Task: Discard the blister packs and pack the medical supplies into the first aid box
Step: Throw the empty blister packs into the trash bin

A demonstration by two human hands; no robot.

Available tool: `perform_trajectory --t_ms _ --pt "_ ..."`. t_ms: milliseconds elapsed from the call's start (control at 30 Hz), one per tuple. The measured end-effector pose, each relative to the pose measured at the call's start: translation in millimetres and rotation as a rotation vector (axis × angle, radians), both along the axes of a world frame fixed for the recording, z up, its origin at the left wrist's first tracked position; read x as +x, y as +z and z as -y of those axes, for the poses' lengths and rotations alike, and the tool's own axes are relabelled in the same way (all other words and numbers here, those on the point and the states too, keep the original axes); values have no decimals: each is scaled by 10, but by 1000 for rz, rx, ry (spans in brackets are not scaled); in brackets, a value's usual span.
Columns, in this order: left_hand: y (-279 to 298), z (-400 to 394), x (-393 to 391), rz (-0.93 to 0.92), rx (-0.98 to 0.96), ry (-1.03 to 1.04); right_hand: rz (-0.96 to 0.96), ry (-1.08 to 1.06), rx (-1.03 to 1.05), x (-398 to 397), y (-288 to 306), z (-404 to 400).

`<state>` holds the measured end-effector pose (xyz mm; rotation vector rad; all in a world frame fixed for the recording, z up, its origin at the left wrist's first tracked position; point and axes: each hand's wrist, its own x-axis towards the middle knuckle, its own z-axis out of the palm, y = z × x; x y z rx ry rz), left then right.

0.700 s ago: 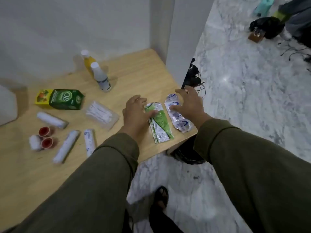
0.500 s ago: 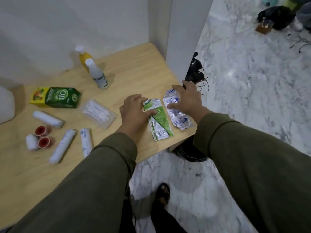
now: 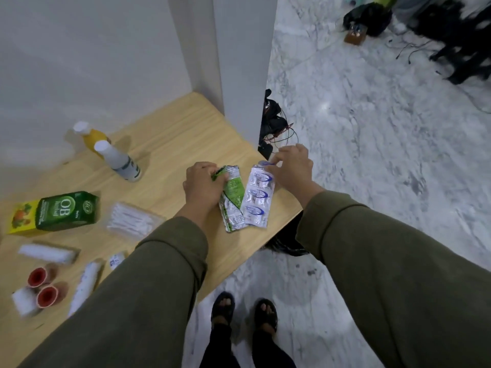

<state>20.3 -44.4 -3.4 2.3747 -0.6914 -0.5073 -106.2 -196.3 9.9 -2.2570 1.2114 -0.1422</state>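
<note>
**Both hands on the blister packs at the bench's right edge**

Two blister packs lie side by side, touching along their long sides, near the right edge of the wooden bench [image 3: 172,134], close to its front right corner. The left hand [image 3: 203,187] is curled over the top left corner of the green-and-silver blister pack [image 3: 232,199]; its fingers [image 3: 221,177] wrap that corner and the foil there is bent up under them, so the hand has closed on the pack while the lower end of the pack rests on the wood. The right hand [image 3: 292,168] reaches in from the right edge with its fingertips [image 3: 271,168] pinched on the far end of the white-and-blue blister pack [image 3: 257,197]; that end is slightly raised, and the rest of the pack lies flat, its near end towards the front edge.

Further left on the bench sit a green carton [image 3: 66,211] with a yellow end, a clear packet of cotton swabs [image 3: 132,221], several white bandage rolls [image 3: 47,253] and two red-capped items [image 3: 42,288] near the front left. Two bottles stand towards the back edge: a white bottle [image 3: 119,162] in front of a yellow bottle [image 3: 91,135]. The first aid box cannot be made out in this view.
</note>
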Motion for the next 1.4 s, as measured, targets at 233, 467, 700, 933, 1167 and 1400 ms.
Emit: perform_trajectory --t_ms 233,467,700,933,1167,1400 --pt "315 763 -41 -25 -114 -261 12 -244 -47 -431 370 277" --pt "575 1477 -500 6 -189 -504 19 -509 -116 -1064 658 543" --pt "442 2006 -1076 -40 -107 -642 -35 -631 -38 -1661 472 776" --pt "-83 2413 -1359 -125 81 -653 -52 -682 89 -1881 -46 986" --pt "-903 2637 -1537 -137 247 -759 -73 -749 203 -1971 -964 1096" --pt "-1273 2677 -1563 -35 531 -883 -77 -706 383 -1900 -1517 1020"
